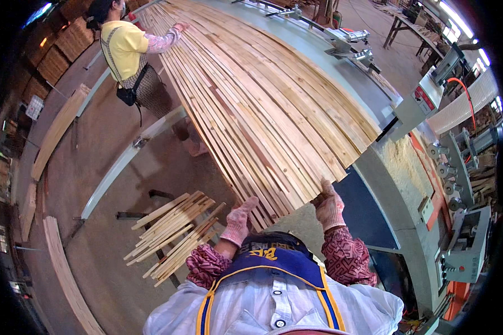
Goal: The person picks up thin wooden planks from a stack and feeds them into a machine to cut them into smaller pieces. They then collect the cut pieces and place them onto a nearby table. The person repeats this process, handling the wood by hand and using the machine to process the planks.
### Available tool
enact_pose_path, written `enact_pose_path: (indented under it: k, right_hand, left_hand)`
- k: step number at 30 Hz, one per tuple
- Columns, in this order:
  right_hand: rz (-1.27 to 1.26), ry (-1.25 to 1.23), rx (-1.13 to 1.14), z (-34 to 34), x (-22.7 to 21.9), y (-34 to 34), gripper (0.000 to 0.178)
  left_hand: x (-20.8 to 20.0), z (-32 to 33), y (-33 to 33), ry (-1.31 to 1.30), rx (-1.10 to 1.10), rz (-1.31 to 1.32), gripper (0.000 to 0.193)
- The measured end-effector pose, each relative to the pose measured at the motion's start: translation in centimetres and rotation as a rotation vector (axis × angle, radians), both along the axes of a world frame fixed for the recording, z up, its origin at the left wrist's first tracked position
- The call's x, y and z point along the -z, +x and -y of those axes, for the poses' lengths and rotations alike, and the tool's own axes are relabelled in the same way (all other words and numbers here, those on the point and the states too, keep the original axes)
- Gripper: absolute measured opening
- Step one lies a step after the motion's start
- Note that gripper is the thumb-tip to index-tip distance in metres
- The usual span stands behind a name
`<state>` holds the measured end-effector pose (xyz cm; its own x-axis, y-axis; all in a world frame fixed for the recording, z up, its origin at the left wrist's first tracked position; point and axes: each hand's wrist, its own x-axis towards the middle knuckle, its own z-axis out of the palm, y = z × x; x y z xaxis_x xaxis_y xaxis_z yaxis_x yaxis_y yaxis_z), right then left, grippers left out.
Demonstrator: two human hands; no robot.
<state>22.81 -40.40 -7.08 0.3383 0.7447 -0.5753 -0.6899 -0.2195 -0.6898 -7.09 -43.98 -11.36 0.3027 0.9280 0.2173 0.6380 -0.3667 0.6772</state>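
Observation:
A wide layer of long, pale wooden strips (262, 111) lies side by side on the machine table, its near ends just in front of me. My left hand (238, 222), in a light work glove, closes on the near left corner of the layer. At the near end, further right, my right hand (328, 207) grips the strip ends, its fingertips partly hidden at the wood. Patterned dark red sleeves cover both forearms. At the far left, a co-worker in a yellow top (123, 53) rests a gloved hand (180, 27) on the same strips.
Shorter loose strips (173, 237) lie on a low stand at left. A pale curved-looking rail (131, 151) and long boards (67, 279) are beyond. The grey machine table (369, 97), clamps (349, 42), a control box (466, 245) and a white hose (469, 103) are at right.

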Motion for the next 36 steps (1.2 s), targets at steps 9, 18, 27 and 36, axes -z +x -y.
enact_pose_path:
  k: [9,18,27,36]
  right_hand:
    - [-0.095,-0.052,-0.141,2.9,-1.0,-3.4,0.033]
    - [-0.107,0.014,-0.248,2.0,1.1,2.5,0.033]
    - [0.442,0.103,-0.404,-2.2,2.1,2.7,0.038]
    - [0.976,0.251,-0.609,-1.3,1.2,3.6,0.036]
  left_hand:
    - [-0.2,2.5,-3.7,-0.475,-0.101,0.677,0.045]
    - [2.0,2.5,-4.0,-0.494,-0.147,0.793,0.057]
    - [3.2,1.9,-4.0,-0.450,-0.113,0.849,0.061]
    - [-6.3,4.3,-1.8,-0.532,-0.343,0.531,0.047]
